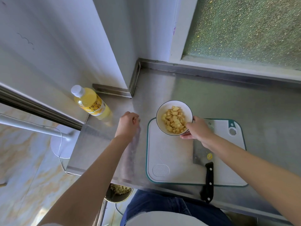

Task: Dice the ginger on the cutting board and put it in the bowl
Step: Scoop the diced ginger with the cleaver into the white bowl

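A white bowl [164,110] with a dark rim holds several yellow ginger cubes [174,119]. It sits at the far left corner of the white cutting board [169,154], which has a teal edge. My right hand [197,130] grips the bowl's near right rim, thumb inside it. My left hand [128,123] hovers over the steel counter left of the bowl, fingers loosely curled and holding nothing. A cleaver [203,154] with a black handle lies on the board under my right forearm, handle toward me.
A yellow drink bottle [91,103] stands at the counter's far left by the wall. A metal pot [118,193] with more diced pieces sits below the counter's near edge. The steel counter [228,101] stretches right, under a frosted window.
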The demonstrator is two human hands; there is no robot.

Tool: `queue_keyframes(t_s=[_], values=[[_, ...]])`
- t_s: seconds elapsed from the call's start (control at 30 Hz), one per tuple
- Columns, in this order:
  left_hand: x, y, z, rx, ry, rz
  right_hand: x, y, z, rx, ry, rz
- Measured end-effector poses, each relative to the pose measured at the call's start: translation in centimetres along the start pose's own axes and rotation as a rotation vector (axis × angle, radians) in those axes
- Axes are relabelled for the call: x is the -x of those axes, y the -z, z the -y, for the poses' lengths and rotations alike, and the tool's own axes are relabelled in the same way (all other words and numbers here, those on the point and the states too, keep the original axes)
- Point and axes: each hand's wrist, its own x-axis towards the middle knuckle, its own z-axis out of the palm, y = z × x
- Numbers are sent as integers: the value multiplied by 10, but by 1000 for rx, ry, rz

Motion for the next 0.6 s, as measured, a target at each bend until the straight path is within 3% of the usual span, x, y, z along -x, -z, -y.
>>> queue_keyframes(t_s=[0.1, 0.17, 0.37, 0.5, 0.6], values=[[7, 11, -27, 248, -109, -243, -1, -6, 1, -14, 1, 8], [12, 14, -46, 319, -241, -308, -1, -10, 3, -26, 13, 15], [19, 10, -70, 242, -419, -25, 2, -15, 9, -54, 16, 58], [17, 11, -55, 162, -284, -178, -2, -7, 19, -53, 9, 68], [20, 6, -32, 23, -131, -129, -14, -1, 28, -49, 11, 24]])
